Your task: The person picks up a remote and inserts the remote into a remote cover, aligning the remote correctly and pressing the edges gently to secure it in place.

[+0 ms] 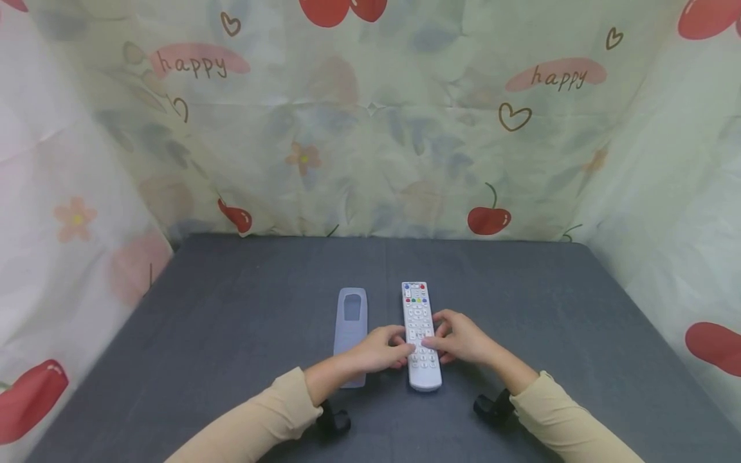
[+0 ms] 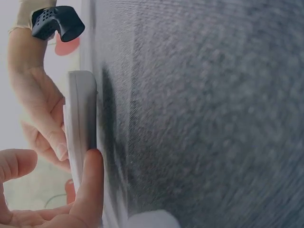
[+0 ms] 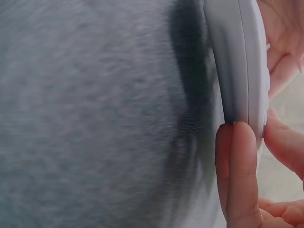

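Note:
A white remote control (image 1: 419,326) with many buttons faces up between both hands, its long side pointing away from me. My right hand (image 1: 466,337) pinches its right side, thumb on the button face and fingers at the lower edge, as the right wrist view also shows. On the opposite side, fingers of my left hand (image 1: 376,350) touch the remote's edge; in the left wrist view its thumb (image 2: 19,164) stands apart from the face. Shadow under the remote suggests it is slightly raised. Left of it lies a pale lavender remote cover (image 1: 349,334) with a window cut-out, partly hidden by my left hand.
Dark grey cloth covers the table (image 1: 243,308). Patterned curtains (image 1: 370,161) rise behind it and at both sides. Black straps (image 1: 332,419) with small devices are on both wrists, beside the beige sleeves (image 1: 260,411).

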{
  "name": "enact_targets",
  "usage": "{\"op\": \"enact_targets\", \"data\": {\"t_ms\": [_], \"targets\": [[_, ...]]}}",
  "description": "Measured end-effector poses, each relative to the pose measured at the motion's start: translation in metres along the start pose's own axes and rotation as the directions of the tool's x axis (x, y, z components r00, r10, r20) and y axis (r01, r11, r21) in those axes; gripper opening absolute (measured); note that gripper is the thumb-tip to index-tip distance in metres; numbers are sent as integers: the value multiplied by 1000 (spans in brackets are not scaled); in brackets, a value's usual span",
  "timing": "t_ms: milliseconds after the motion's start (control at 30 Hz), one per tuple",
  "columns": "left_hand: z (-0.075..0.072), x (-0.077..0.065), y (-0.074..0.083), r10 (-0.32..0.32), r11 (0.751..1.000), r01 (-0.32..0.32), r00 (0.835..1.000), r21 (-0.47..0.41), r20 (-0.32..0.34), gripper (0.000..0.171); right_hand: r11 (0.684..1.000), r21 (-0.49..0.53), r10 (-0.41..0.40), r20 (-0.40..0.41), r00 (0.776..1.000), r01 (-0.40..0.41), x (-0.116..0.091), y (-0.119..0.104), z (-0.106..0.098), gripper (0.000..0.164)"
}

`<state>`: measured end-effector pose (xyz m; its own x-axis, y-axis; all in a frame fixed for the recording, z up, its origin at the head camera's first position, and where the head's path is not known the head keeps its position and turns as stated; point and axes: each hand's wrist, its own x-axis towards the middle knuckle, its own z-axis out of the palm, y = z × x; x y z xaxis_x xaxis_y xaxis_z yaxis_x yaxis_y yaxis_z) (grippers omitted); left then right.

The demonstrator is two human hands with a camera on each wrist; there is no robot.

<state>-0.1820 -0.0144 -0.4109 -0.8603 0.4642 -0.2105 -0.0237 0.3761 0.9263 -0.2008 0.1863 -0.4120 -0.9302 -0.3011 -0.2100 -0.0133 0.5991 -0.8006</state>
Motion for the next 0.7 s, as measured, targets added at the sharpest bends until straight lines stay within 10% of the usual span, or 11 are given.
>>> {"op": "enact_targets", "data": {"t_ms": [700], "targets": [[-28,-5,13,38,991,-48,996,-123,-79,49,995,49,-80,-33,996,82,-3,-34,-6,63]]}}
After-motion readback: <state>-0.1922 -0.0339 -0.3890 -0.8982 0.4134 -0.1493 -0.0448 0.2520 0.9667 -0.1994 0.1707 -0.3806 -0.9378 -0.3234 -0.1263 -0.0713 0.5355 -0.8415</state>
